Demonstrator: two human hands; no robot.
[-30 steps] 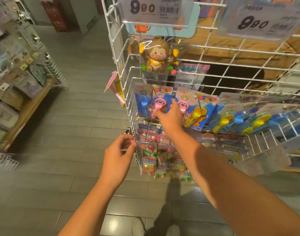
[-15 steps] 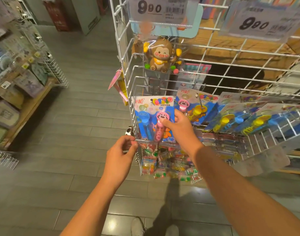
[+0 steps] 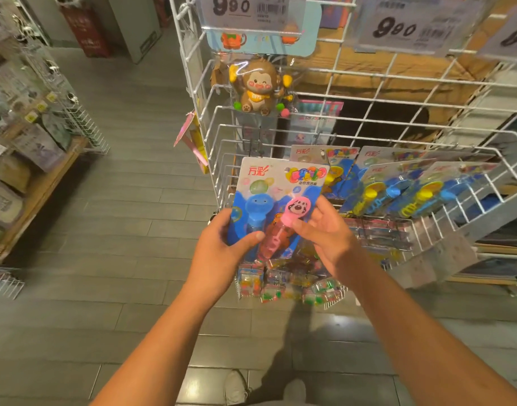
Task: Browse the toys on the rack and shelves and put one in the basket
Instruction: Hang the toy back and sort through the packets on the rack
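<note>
Head view: left hand point(image 3: 222, 253) grips the toy card point(image 3: 276, 200) at its 7 o'clock edge, thumb across the front; right hand point(image 3: 329, 232) pinches the 4 o'clock edge. Card is off the wire rack point(image 3: 368, 124), face up, likely for inspection. No basket visible.

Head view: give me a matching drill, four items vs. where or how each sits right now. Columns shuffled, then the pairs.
Items
1. bubble wand card
2. monkey toy
3. price tag
4. yellow and blue wand cards

Place or state
A. clipped along the top of the white wire rack
B. leaning in a row in the wire bin
C. hanging in clear packaging, above the bin
D. held between the left hand and the right hand

Pairs: 1-D, 2-C, 3-A, 4-B
</note>
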